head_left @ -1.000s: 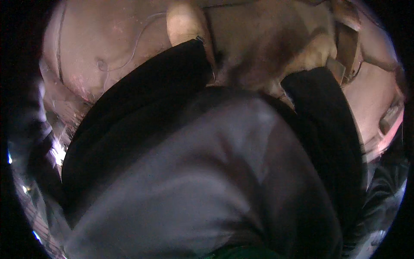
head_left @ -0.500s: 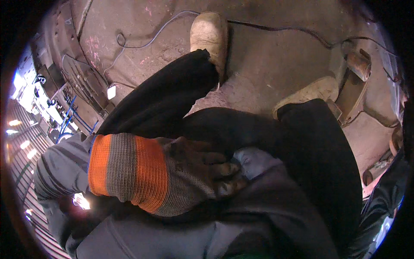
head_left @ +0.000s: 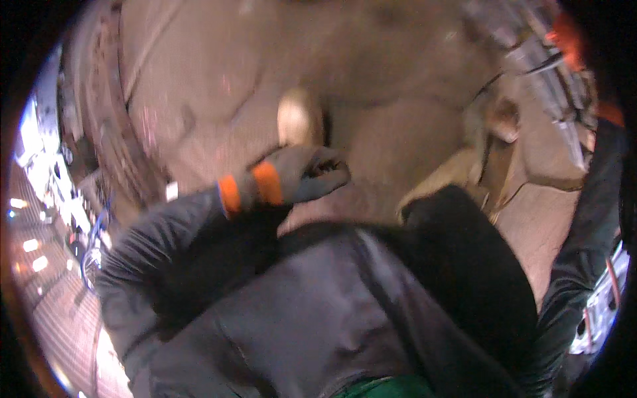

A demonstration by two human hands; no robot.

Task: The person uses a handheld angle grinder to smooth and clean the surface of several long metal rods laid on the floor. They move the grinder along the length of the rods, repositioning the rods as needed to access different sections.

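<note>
The left hand (head_left: 310, 174), in a grey knitted work glove with two orange bands, is held in front of the body, and in the view it covers the lower part of the tan left boot (head_left: 298, 119). Its fingers are bent toward the palm, with a dark hollow between them and the thumb; one cannot tell whether something is pinched inside. The right arm (head_left: 590, 199), in a dark sleeve, stretches up along the right rim and ends at an orange cuff (head_left: 610, 114). The right hand itself is lost in blur and darkness, so its grip cannot be told. Near this cuff, long pale-grey metal bars (head_left: 547, 83) lie at the upper right, with a blurred orange-red patch (head_left: 566, 40) beside them. Below the bars, a short rusty cylinder (head_left: 504, 121) lies close to the tan right boot (head_left: 441, 176). Both boots are on the brown floor (head_left: 219, 60). At the left, a curved-looking rusty steel beam (head_left: 109, 99) runs along the floor, and a small white piece (head_left: 172, 191) lies near the left sleeve (head_left: 169, 232).
</note>
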